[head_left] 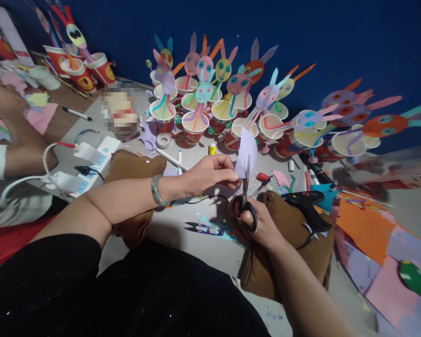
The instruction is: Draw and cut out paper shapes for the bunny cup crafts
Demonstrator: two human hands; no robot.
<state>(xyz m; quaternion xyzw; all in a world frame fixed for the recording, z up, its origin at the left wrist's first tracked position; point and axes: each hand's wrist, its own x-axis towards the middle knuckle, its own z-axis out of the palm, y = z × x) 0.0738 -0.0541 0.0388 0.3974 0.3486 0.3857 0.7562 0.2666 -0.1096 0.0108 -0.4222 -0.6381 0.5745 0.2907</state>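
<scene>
Between its thumb and fingers my left hand (212,174) pinches a piece of lilac paper (248,149) by its lower left edge. A curved line shows faintly on the paper near my fingertips. My right hand (257,217) grips black-handled scissors (245,199), their blades pointing up and overlapping the paper. Whether the blades are fully closed is hard to make out. Below my hands on the table lie small thread snips (204,228) beside turquoise paper scraps (228,234). A brown cushion (284,243) is under my right forearm, and another brown cushion (135,171) under my left.
Paper cups (195,126) with rabbit-faced paper figures stand along the blue wall. A power strip (98,164) with plugs sits at left, near another person's arm (28,126). On the right are a black glue gun (310,206) and orange paper (365,227). Markers and scraps lie about.
</scene>
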